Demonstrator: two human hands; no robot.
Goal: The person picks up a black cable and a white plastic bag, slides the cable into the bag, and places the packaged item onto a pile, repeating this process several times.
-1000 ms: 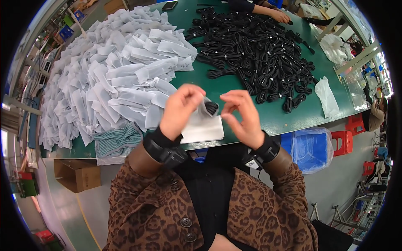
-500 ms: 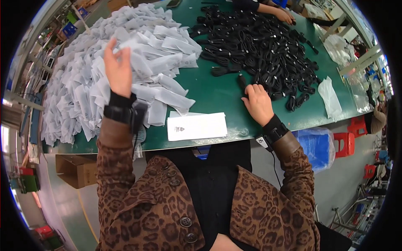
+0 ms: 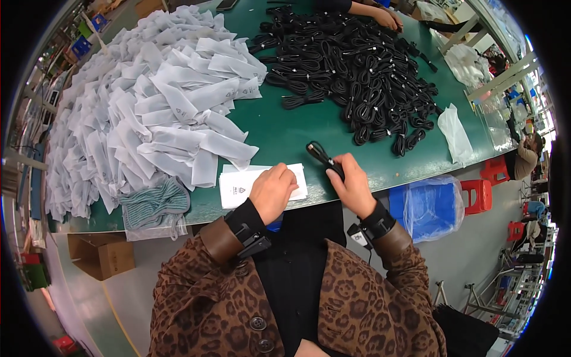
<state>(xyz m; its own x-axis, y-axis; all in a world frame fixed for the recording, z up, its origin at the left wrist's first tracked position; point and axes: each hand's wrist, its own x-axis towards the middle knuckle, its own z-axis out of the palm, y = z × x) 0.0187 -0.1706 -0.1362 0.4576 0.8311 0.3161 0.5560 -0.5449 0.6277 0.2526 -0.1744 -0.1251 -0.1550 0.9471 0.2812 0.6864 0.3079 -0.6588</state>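
A black cable bundle, coiled and with its plug end pointing up and left, is gripped in my right hand above the front edge of the table. My left hand lies on a small stack of flat white bags with dark print. Its fingers are curled together at the top of the stack, and whether they pinch a bag is hidden. Beyond my hands spreads a large heap of black coiled cables. To the left rises a big pile of filled white bags.
A green-striped glove in clear plastic lies at the front left edge. One loose white bag lies at the right. A co-worker's hand is at the far cables. Below stand a lined blue bin, red stools and a cardboard box.
My left hand has come from the pile of filled bags to the white stack. My right hand has drawn the cable bundle nearer, away from the heap. The view has shifted slightly.
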